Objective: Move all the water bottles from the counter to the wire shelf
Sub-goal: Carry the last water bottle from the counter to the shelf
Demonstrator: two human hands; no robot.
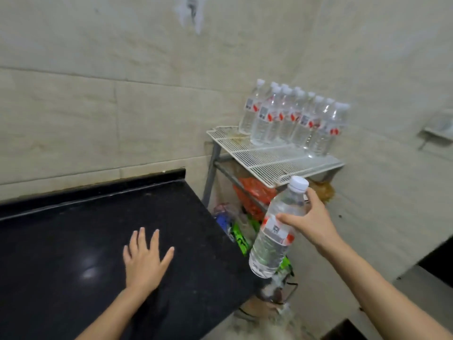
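My right hand (310, 220) grips a clear water bottle (274, 244) with a white cap and a red-and-white label, tilted in the air just below the front edge of the white wire shelf (274, 160). Several matching bottles (291, 119) stand upright in rows at the back of that shelf, against the wall. My left hand (144, 258) lies flat with fingers spread on the black counter (73, 229), holding nothing. No bottles show on the visible part of the counter.
Under the shelf sit an orange-red bag (255, 195) and blue and green packages (235, 231). The shelf's grey metal leg (210, 177) stands close to the counter's right edge. Tiled walls close in behind and to the right.
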